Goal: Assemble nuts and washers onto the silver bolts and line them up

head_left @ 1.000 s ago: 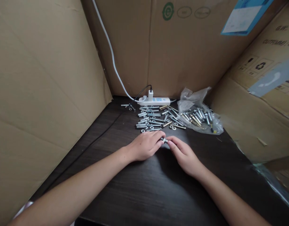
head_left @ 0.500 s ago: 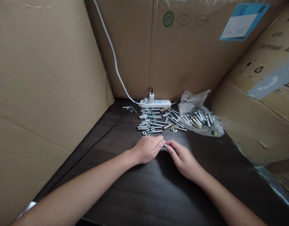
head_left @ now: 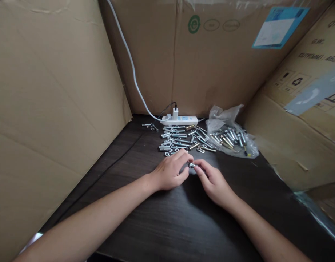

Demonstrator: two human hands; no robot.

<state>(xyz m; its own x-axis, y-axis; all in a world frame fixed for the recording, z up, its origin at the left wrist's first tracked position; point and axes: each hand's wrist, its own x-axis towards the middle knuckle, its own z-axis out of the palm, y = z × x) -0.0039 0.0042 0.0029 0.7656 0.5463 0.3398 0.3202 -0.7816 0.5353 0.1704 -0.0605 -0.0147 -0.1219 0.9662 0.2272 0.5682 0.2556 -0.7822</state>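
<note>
Between the thumb and fingers of my right hand (head_left: pixel 213 183) is a small silvery bolt (head_left: pixel 191 165); a nut-like hexagonal end points left, and the rest of it is hidden by the fingers. My left hand (head_left: pixel 174 170) is beside that end, thumb and forefinger parted around it; whether a fingertip touches it I cannot tell. Just beyond my hands lie rows of loose bolts and metal sleeves (head_left: pixel 179 136), with nuts and washers (head_left: pixel 166 154) among them. Part of the nearest row is covered by my left hand.
A clear plastic bag (head_left: pixel 250 148) with more bolts lies at the back right. Behind the rows is a white power strip (head_left: pixel 187 120) with a plugged-in adapter. A black cable (head_left: pixel 112 164) crosses the dark table (head_left: pixel 162 225) on the left. Cardboard boxes (head_left: pixel 151 54) wall three sides.
My left thumb and fingers have parted from the bolt, exposing its end. My right hand keeps its pinch, nearly in the same spot. The camera view has shifted slightly.
</note>
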